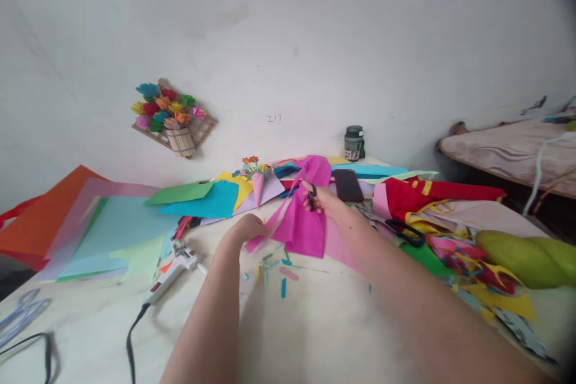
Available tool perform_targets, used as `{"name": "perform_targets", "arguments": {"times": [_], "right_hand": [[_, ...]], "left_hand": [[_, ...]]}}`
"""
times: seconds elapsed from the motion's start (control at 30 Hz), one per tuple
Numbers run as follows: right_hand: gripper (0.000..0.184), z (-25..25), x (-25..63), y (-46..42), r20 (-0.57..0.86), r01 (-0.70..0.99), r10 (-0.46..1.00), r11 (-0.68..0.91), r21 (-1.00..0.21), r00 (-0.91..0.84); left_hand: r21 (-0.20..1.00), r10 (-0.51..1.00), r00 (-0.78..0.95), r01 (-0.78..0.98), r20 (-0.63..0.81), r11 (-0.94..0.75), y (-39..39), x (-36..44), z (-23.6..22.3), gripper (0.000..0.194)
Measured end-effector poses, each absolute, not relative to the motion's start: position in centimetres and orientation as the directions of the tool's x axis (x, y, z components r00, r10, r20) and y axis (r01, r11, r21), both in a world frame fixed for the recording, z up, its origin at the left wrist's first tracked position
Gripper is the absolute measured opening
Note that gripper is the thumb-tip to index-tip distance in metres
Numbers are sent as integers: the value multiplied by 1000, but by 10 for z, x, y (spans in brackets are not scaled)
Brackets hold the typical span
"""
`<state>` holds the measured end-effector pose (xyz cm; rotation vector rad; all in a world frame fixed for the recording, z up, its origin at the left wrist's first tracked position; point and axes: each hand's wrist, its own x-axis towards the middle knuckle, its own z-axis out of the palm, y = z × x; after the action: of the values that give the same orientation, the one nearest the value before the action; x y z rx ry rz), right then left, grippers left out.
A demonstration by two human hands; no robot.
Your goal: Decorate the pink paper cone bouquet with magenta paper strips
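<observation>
A sheet of magenta paper, creased and draped, lies at the middle of the table. My left hand pinches its left edge, where a narrow strip slants up from the fingers. Scissors with dark handles are gripped in my right hand, over the upper part of the sheet. The blades are hard to make out against the paper. Small cut paper strips in blue, green, pink and yellow lie scattered just nearer than the sheet.
A white glue gun with a black cord rests at left, near stacked coloured sheets. Behind stand a small paper-flower cone and a jar, with a phone. Black-handled scissors and paper scraps lie at right.
</observation>
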<state>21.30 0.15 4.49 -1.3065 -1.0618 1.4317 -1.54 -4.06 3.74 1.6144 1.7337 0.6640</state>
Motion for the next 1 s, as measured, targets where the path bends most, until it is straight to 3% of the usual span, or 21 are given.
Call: {"name": "perform_targets", "arguments": {"times": [0.07, 0.13, 0.23, 0.33, 0.5, 0.8, 1.0], "right_hand": [[38, 42, 212, 2, -231, -70, 972, -233, -970, -35], [41, 39, 211, 2, -240, -71, 970, -242, -968, -38], [41, 36, 212, 1, -256, -73, 965, -259, -963, -51], [41, 36, 213, 2, -259, -68, 964, -263, -962, -56], [40, 34, 216, 5, -229, -70, 970, -235, -969, -81], [41, 37, 221, 16, -231, -79, 971, -236, -969, -68], [43, 38, 223, 21, -227, -132, 967, -241, -961, -117]], "left_hand": [[579, 979, -42, 801, -199, 152, -39, -11, 44, 26], [523, 991, -110, 842, -74, 133, -36, -4, 51, 28], [605, 957, -239, 791, 161, 96, -26, 13, 57, 34], [698, 934, -242, 716, 262, -10, -9, 37, 52, 30], [809, 934, -236, 582, 267, -84, 23, 76, 30, 32], [783, 932, -245, 619, 268, -63, 37, 78, 36, 19], [750, 957, -184, 660, 224, -48, 24, 60, 51, 25]]}}
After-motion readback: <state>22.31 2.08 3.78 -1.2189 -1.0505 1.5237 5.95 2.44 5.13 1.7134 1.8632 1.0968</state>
